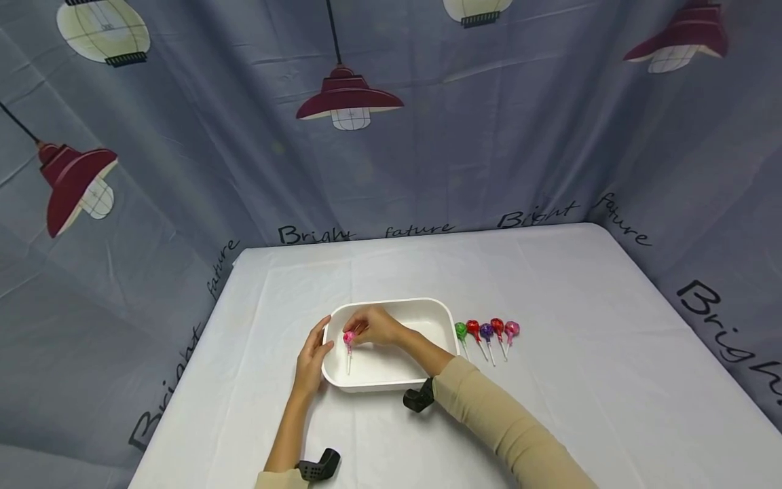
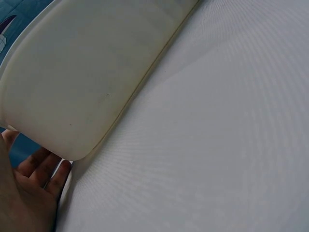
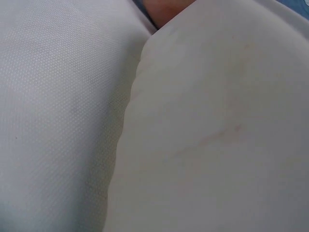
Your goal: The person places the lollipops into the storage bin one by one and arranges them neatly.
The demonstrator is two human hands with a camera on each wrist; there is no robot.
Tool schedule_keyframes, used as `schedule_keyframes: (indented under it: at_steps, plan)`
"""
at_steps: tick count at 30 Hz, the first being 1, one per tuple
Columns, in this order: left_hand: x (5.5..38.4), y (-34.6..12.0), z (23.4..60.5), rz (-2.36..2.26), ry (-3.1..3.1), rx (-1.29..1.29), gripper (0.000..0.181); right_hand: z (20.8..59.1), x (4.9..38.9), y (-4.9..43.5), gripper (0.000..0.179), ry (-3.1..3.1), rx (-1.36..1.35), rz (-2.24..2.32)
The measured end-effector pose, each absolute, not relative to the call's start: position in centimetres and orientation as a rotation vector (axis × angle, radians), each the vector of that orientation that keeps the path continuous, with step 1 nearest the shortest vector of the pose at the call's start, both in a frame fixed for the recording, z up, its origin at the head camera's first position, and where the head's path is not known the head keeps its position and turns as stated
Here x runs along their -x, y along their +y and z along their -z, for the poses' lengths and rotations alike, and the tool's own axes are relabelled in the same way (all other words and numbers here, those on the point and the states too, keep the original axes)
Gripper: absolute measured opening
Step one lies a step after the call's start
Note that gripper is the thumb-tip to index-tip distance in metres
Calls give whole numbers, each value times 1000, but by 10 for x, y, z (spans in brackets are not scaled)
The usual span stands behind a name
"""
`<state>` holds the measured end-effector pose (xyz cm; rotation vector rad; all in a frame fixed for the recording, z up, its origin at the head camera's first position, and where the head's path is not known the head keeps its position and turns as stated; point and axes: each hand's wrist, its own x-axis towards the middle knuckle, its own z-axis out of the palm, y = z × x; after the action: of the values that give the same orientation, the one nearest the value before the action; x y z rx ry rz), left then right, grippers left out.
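Note:
A white rectangular tray [image 1: 400, 380] sits on the table, its outer wall [image 2: 91, 77] filling much of the left wrist view. My left hand [image 1: 310, 360] holds the tray's left end, thumb over the rim and fingers along the outside. Over the left part of the tray, my right hand [image 1: 375, 327] pinches a pink lollipop [image 1: 349, 337] by its candy end, the white stick pointing toward me. The right wrist view shows mainly the tray's side [image 3: 207, 125]; the lollipop is hidden there.
Right of the tray, several lollipops lie in a row: green [image 1: 461, 331], red [image 1: 473, 327], purple [image 1: 486, 331], another red [image 1: 497, 326] and pink [image 1: 512, 329]. A white cloth [image 1: 586, 380] covers the table, and a grey-blue curtain [image 1: 489, 149] surrounds its back and sides.

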<state>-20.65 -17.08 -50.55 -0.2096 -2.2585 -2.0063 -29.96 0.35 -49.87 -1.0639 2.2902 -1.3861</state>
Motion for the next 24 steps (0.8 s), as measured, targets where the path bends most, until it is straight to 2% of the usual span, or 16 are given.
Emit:
schedule_keyframes:
  at_steps: [24]
  plan:
    - [206,-171,504,2045,-2255,217,49,503,297,0,23,2321,1092,1339]
